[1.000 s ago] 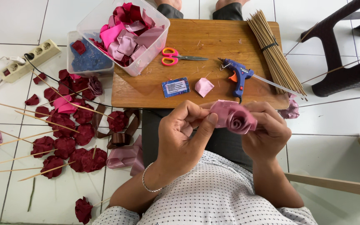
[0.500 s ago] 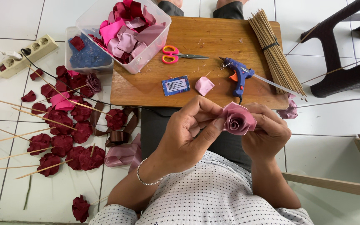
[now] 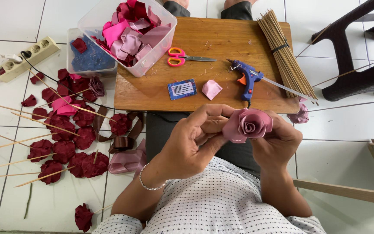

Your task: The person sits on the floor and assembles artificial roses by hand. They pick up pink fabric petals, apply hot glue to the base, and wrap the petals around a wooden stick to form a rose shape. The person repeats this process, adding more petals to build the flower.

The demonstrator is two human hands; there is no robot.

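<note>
White tile floor, low wooden table (image 3: 221, 34) ahead. Both hands pinch a dusty-pink ribbon rose (image 3: 247, 125) above the lap: left hand (image 3: 191, 145) on an outer petal, right hand (image 3: 278, 141) cupping underneath. Blue glue gun (image 3: 248, 78) just beyond; dark red roses (image 3: 63, 149) on floor left.

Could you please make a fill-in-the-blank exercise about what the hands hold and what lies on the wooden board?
1. Both hands, left hand and right hand, hold a dusty-pink ribbon ____.
2. On the wooden board, the scissors have pink and ____ handles.
3. The glue gun is mostly ____ in colour.
4. The bundle of thin sticks lies at the board's ____ edge.

Missing words: rose; orange; blue; right
</note>
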